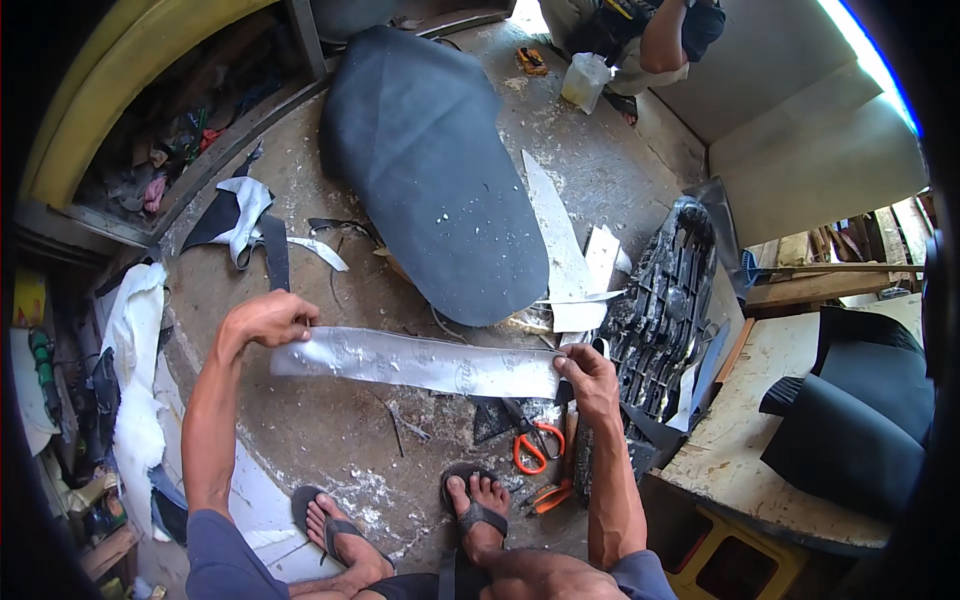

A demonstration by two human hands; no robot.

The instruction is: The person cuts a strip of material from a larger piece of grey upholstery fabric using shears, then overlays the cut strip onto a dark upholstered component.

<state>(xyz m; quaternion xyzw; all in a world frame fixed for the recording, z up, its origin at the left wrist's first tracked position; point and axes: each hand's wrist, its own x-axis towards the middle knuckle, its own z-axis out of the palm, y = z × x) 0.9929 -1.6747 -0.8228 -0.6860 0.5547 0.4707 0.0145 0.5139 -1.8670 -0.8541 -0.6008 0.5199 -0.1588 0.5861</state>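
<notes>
Between my hands stretches a long whitish strip of material (420, 362) with faint grey printing, its pale face up. My left hand (272, 318) pinches the strip's left end with closed fingers. At the other end, my right hand (588, 378) grips the corner between thumb and fingers. Just beyond the strip lies a large black seat-shaped piece (440, 190), dusted with white crumbs. Below my right hand are scissors with orange handles (530, 455), resting on the floor near a wooden-handled tool (570, 440).
A ribbed black plastic base (665, 300) stands at the right. White offcuts (565, 240) and dark scraps (225, 220) litter the concrete floor (330, 430). Folded black sheets (850, 410) lie on a wooden board (740, 460). Another person (660, 45) crouches at the far right near a plastic bag (585, 82).
</notes>
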